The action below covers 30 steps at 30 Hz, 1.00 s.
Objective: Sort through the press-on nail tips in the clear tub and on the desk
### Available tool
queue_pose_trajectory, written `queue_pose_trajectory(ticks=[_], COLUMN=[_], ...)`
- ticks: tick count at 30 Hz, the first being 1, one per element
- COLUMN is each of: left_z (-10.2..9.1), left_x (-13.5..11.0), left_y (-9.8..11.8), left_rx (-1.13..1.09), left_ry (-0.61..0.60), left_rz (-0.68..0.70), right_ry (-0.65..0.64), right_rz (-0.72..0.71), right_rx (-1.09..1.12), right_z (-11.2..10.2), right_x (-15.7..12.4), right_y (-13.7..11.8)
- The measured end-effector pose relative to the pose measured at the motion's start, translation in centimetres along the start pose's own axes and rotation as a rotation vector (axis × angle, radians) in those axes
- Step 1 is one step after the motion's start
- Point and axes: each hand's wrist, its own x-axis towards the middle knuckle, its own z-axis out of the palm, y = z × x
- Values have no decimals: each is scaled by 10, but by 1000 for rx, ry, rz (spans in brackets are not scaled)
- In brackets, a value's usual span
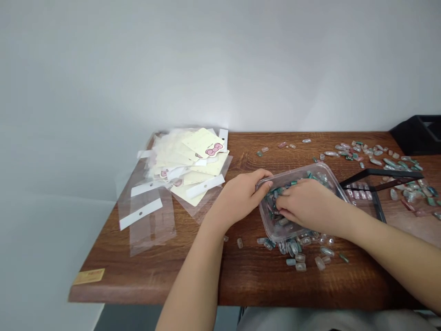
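wood-grain desk (144, 276), white wall (220, 69), left grip (237, 197) clamped on clear tub rim (263, 184), right grip (310, 202) among false nails (272, 202) (closure unclear)

The only view, worn on the person's head, looks forward and down, close above a wooden desk (248, 280), with a clear plastic tub (296, 172) right of centre and a white wall (220, 69) above; it seems slightly tilted.
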Motion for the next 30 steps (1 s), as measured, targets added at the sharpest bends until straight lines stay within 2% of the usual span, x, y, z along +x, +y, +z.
queue_pose_trajectory(ticks=[3, 10, 13, 18, 19, 21, 24, 27, 30], left_z=[-1, 0, 1, 0, 0, 0, 1, 2, 2], left_x=[0, 2, 2, 0, 0, 0, 0, 1, 1], left_y=[1, 1, 1, 1, 1, 1, 1, 2, 1], left_rx=[8, 13, 14, 29, 29, 26, 18, 17, 16], left_ry=[-4, -9, -10, 5, 4, -1, -2, 2, -6], left_rz=[3, 22, 14, 14, 14, 13, 16, 22, 18], right_ry=[-45, -2, -16, 197, 194, 102, 7, 54, 149], right_rz=[-15, -110, -47, 26, 14, -13, 10, 57, 45], right_rx=[13, -8, -16, 117, 147, 163, 74, -26, -32], right_z=[2, 7, 4, 1, 2, 6, 9, 8, 6], right_x=[2, 7, 2, -14, -16, -16, -13, -13, -21], right_y=[-3, -2, 5, 25, 27, 26, 22, 23, 30])
